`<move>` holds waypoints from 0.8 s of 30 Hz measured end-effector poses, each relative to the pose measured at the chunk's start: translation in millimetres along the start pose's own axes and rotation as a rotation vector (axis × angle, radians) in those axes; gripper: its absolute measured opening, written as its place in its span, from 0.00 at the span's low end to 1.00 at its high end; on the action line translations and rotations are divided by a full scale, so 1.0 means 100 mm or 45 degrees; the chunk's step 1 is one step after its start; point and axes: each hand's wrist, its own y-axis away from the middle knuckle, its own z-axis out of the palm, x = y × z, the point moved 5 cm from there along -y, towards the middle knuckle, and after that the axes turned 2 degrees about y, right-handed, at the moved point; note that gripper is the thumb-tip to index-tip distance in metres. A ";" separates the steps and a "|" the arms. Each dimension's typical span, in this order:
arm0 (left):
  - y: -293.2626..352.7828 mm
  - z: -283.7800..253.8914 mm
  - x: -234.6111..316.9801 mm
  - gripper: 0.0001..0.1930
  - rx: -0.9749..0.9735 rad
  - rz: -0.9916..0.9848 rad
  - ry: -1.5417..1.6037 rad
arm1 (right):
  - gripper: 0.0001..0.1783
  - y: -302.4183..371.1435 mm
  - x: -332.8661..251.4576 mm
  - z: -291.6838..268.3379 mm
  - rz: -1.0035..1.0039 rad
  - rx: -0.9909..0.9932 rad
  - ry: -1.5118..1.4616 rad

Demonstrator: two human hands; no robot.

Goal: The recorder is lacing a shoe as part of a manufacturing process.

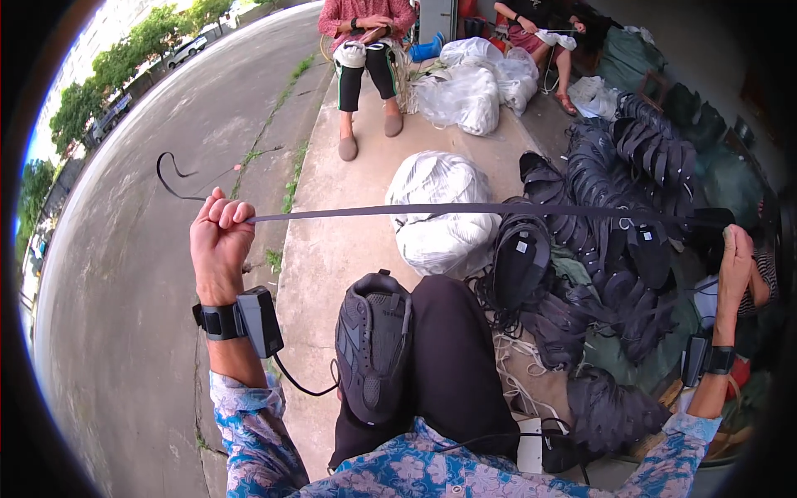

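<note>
A long, flat, dark shoelace [448, 210] is stretched nearly level in front of me, from one hand to the other. My left hand [222, 241] is closed around it at the left, and a loose end curls up beyond the fist. Far out on the right, my right hand [735, 264] pinches the lace with its fingers closed. A dark grey sneaker [373, 353] rests on my left thigh, toe toward me, its tongue and opening facing up. Neither hand touches it. No lace shows across its front.
A big white bundle [442, 203] sits on the concrete ahead of my knees. Heaped strings of dark shoe parts [614, 183] fill the right side. Clear plastic bags [473, 87] lie farther off, near two seated people. A black cable [303, 390] hangs from my left wrist device.
</note>
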 end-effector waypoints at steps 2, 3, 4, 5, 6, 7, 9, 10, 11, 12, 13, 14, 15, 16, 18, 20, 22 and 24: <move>0.03 -0.28 0.22 0.11 0.131 0.026 -0.188 | 0.13 0.37 0.33 0.22 0.296 -0.183 -0.056; 0.07 -0.36 0.29 0.11 0.194 0.037 -0.206 | 0.13 0.56 0.52 0.39 0.606 -0.337 -0.085; 0.12 -0.41 0.32 0.11 0.208 0.046 -0.328 | 0.13 0.67 0.53 0.51 0.591 -0.410 -0.088; 0.26 -0.47 0.42 0.11 0.226 0.057 -0.453 | 0.12 0.75 0.49 0.61 0.588 -0.492 0.055; 0.40 -0.56 0.50 0.11 0.292 0.054 -0.477 | 0.12 0.84 0.43 0.69 0.581 -0.565 0.207; 0.51 -0.60 0.50 0.11 0.250 -0.020 -0.730 | 0.12 0.96 0.35 0.78 0.567 -0.625 0.210; 0.68 -0.60 0.30 0.14 0.045 -0.260 -1.183 | 0.11 1.06 0.02 1.13 0.255 -0.938 0.297; 0.88 -0.56 0.16 0.15 -0.031 -0.469 -1.397 | 0.11 1.05 -0.42 1.29 0.212 -0.900 -0.009; 1.05 -0.51 -0.04 0.17 -0.120 -0.690 -1.599 | 0.12 1.04 -1.08 1.39 0.181 -0.849 -0.311; 1.22 -0.46 -0.21 0.18 -0.220 -0.812 -1.789 | 0.13 0.93 -1.94 1.33 -0.029 -0.789 -0.449; 1.36 -0.45 -0.39 0.19 -0.349 -0.947 -1.964 | 0.15 0.88 -2.62 1.24 0.014 -0.819 -0.787; 1.47 -0.46 -0.54 0.19 -0.499 -0.972 -1.982 | 0.16 0.85 -3.29 1.11 -0.078 -0.849 -1.094; 1.57 -0.46 -0.67 0.19 -0.668 -0.998 -1.984 | 0.17 0.82 -3.85 0.93 -0.232 -0.832 -1.298; 1.62 -0.46 -0.74 0.19 -0.668 -1.015 -1.984 | 0.17 0.86 -4.28 0.83 -0.320 -0.872 -1.532; 1.72 -0.33 -0.82 0.19 -0.766 -0.975 -1.884 | 0.16 1.13 -4.94 0.72 -0.279 -1.091 -2.112; 1.77 -0.30 -0.75 0.19 -0.803 -0.889 -1.917 | 0.13 1.29 -5.23 0.67 -0.120 -1.418 -2.321; 1.76 -0.33 -0.60 0.19 -0.787 -0.778 -1.942 | 0.12 1.39 -5.18 0.75 -0.144 -1.520 -2.206; 1.71 -0.44 -0.49 0.19 -0.658 -0.766 -2.010 | 0.11 1.45 -5.01 0.81 -0.165 -1.632 -1.988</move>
